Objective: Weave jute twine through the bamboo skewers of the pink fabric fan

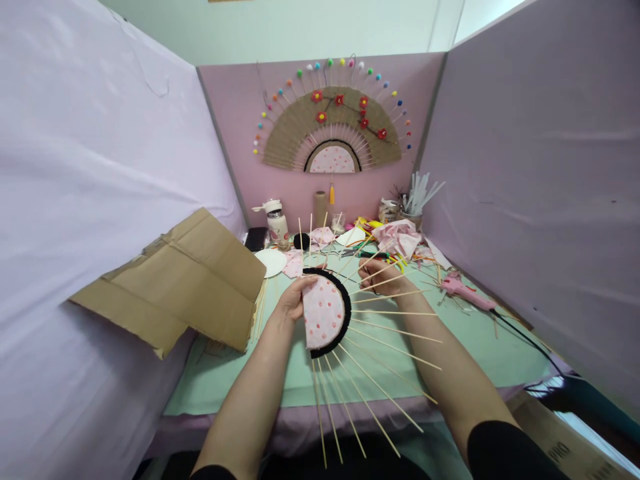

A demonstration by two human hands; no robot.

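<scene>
My left hand (295,297) is closed on the flat edge of a half-round fan base (323,315), thumb on its front. Pink fabric with small red spots covers the base, and a fuzzy black strip (349,310) runs along its curved rim. Thin wooden sticks (395,313) fan out from that rim upward, to the right and downward. Behind the upper right sticks is my right hand (381,277), its fingers curled together. A thin dark strand shows by those fingers, but what they pinch is too small to make out.
Folded cardboard (185,280) leans at left. A pink glue gun (467,293) with a black cord lies at right. Scissors, pliers, fabric scraps (399,237) and a bottle (277,221) line the back. A finished fan (333,127) hangs on the rear panel.
</scene>
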